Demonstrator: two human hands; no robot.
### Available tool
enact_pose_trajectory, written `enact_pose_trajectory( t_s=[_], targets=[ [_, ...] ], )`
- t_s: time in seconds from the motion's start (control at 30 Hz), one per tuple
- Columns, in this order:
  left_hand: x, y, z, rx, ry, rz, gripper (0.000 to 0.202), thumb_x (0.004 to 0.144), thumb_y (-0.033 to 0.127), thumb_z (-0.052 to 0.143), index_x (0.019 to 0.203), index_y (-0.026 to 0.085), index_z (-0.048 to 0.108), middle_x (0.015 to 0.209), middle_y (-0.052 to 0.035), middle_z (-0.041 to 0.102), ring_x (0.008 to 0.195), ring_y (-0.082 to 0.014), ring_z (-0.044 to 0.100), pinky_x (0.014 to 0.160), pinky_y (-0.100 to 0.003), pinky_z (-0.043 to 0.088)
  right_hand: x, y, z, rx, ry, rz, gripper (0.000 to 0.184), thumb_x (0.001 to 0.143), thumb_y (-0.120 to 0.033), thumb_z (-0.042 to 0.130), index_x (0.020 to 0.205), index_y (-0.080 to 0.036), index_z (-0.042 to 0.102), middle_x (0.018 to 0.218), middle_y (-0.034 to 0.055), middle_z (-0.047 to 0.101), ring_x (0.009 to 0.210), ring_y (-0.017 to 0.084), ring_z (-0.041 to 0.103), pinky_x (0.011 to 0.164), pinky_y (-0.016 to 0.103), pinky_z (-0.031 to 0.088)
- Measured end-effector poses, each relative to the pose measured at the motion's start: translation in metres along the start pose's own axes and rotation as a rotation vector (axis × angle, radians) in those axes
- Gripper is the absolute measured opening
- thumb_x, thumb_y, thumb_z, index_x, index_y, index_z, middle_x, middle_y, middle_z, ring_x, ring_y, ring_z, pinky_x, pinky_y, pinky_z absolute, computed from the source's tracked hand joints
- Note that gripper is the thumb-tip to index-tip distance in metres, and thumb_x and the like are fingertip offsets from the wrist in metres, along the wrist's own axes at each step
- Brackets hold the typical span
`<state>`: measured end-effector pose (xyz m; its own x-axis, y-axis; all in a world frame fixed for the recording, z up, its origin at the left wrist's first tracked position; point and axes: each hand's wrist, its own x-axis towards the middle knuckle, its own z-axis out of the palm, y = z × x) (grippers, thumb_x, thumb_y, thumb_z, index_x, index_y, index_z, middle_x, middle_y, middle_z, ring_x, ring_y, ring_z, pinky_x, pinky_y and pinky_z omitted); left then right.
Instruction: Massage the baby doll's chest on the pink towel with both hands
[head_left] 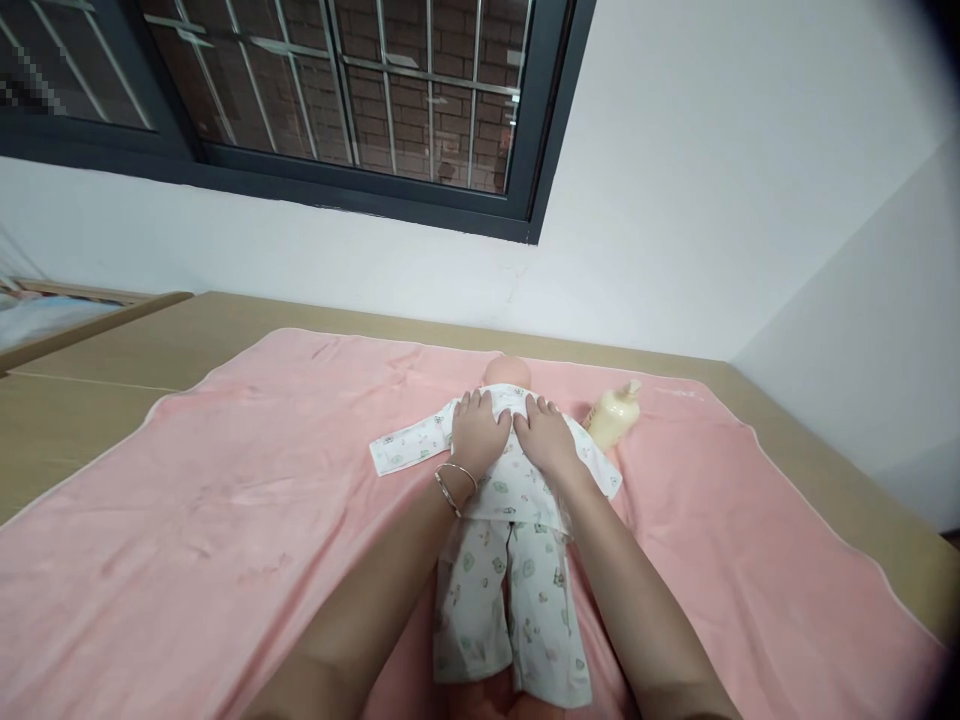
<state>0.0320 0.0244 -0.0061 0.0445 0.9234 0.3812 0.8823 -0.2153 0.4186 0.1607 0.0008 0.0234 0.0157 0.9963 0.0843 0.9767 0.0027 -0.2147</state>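
A baby doll (508,372) lies stretched out on a pink blanket (300,480), its smooth round head toward the wall. It wears a white patterned top (517,485) and matching trousers (472,610). My left hand (480,432) rests flat on the upper left of the top, fingers extended; a thin bangle (456,488) circles that wrist. Beside it, my right hand (546,432) lies flat on the upper right, its fingers also stretched out. Both palms touch the cloth and grip nothing. One sleeve (409,445) spreads out to the left. No face shows on the doll.
A pale yellow pump bottle (615,412) lies tilted on the blanket, right of the doll. Bare wooden surface (817,465) borders the blanket. Behind it rise a white wall (660,200) and a dark-framed window (360,185) with bars.
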Motion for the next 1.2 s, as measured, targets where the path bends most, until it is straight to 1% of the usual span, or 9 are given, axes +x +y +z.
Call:
enact_pose_trajectory(
  t_s=[0.07, 0.17, 0.3, 0.37, 0.43, 0.53, 0.63, 0.7, 1.2],
  targets=[
    [0.003, -0.004, 0.001, -0.012, -0.002, 0.028, 0.052, 0.097, 0.037, 0.051, 0.139, 0.008, 0.058, 0.149, -0.02, 0.057, 0.144, -0.036, 0.046, 0.121, -0.051, 0.034, 0.005, 0.004, 0.006, 0.011, 0.014, 0.003, 0.061, 0.106, -0.04, 0.031, 0.159, -0.01, 0.036, 0.163, 0.0189, 0.037, 0.152, 0.035, 0.03, 0.122, 0.046, 0.023],
    [0.002, -0.005, 0.002, -0.027, 0.039, 0.101, 0.041, 0.098, 0.031, 0.046, 0.13, 0.014, 0.066, 0.139, -0.0153, 0.065, 0.135, -0.0303, 0.055, 0.118, -0.045, 0.039, 0.004, 0.001, 0.007, -0.003, 0.049, -0.007, 0.058, 0.106, -0.037, 0.031, 0.158, -0.012, 0.038, 0.163, 0.0162, 0.038, 0.152, 0.034, 0.031, 0.122, 0.047, 0.023],
    [-0.005, -0.003, 0.004, -0.049, 0.119, 0.119, 0.031, 0.098, 0.028, 0.045, 0.105, 0.019, 0.075, 0.124, -0.0111, 0.073, 0.12, -0.026, 0.064, 0.109, -0.039, 0.047, -0.011, -0.017, -0.008, -0.053, 0.073, -0.007, 0.049, 0.105, -0.031, 0.031, 0.143, -0.011, 0.054, 0.14, 0.0192, 0.063, 0.13, 0.03, 0.057, 0.108, 0.039, 0.04],
    [-0.007, -0.002, 0.004, -0.057, 0.153, 0.082, 0.029, 0.096, 0.031, 0.049, 0.102, 0.019, 0.075, 0.124, -0.0108, 0.073, 0.12, -0.0264, 0.064, 0.108, -0.039, 0.047, -0.018, -0.023, -0.016, -0.062, 0.057, 0.042, 0.044, 0.105, -0.033, 0.032, 0.13, -0.013, 0.062, 0.121, 0.0182, 0.071, 0.111, 0.029, 0.067, 0.094, 0.037, 0.047],
    [-0.008, -0.001, 0.003, -0.063, 0.164, 0.032, 0.03, 0.095, 0.033, 0.051, 0.104, 0.019, 0.075, 0.123, -0.0114, 0.073, 0.119, -0.0276, 0.064, 0.108, -0.04, 0.048, -0.02, -0.024, -0.02, -0.055, 0.037, 0.089, 0.042, 0.104, -0.036, 0.034, 0.122, -0.015, 0.066, 0.112, 0.0167, 0.074, 0.102, 0.028, 0.07, 0.088, 0.037, 0.048],
    [-0.005, -0.002, 0.001, -0.059, 0.135, -0.021, 0.033, 0.093, 0.037, 0.054, 0.11, 0.017, 0.074, 0.121, -0.0128, 0.073, 0.121, -0.0301, 0.062, 0.112, -0.043, 0.044, -0.013, -0.017, -0.015, -0.025, 0.056, 0.075, 0.044, 0.104, -0.036, 0.035, 0.13, -0.015, 0.063, 0.124, 0.0176, 0.07, 0.116, 0.029, 0.066, 0.098, 0.038, 0.046],
    [0.0, -0.004, 0.002, -0.062, 0.096, -0.015, 0.038, 0.091, 0.038, 0.056, 0.119, 0.015, 0.07, 0.129, -0.0137, 0.069, 0.13, -0.0317, 0.056, 0.117, -0.044, 0.038, -0.002, -0.005, -0.003, -0.001, 0.068, 0.023, 0.054, 0.104, -0.037, 0.035, 0.148, -0.01, 0.05, 0.151, 0.0199, 0.053, 0.143, 0.031, 0.045, 0.115, 0.041, 0.033],
    [0.002, -0.006, 0.003, -0.071, 0.076, 0.001, 0.043, 0.091, 0.039, 0.056, 0.124, 0.014, 0.067, 0.135, -0.0145, 0.066, 0.134, -0.0325, 0.053, 0.119, -0.044, 0.036, 0.003, 0.0, 0.003, 0.013, 0.045, 0.01, 0.059, 0.104, -0.039, 0.033, 0.155, -0.01, 0.042, 0.16, 0.0192, 0.043, 0.15, 0.032, 0.035, 0.12, 0.044, 0.027],
    [0.006, -0.008, 0.003, -0.127, 0.03, 0.016, 0.041, 0.091, 0.035, 0.056, 0.125, 0.015, 0.064, 0.132, -0.0144, 0.067, 0.127, -0.0294, 0.056, 0.116, -0.043, 0.038, 0.003, 0.001, 0.006, 0.038, 0.06, -0.001, 0.059, 0.105, -0.039, 0.032, 0.156, -0.01, 0.04, 0.161, 0.0186, 0.041, 0.151, 0.03, 0.034, 0.122, 0.044, 0.023]
  ],
)
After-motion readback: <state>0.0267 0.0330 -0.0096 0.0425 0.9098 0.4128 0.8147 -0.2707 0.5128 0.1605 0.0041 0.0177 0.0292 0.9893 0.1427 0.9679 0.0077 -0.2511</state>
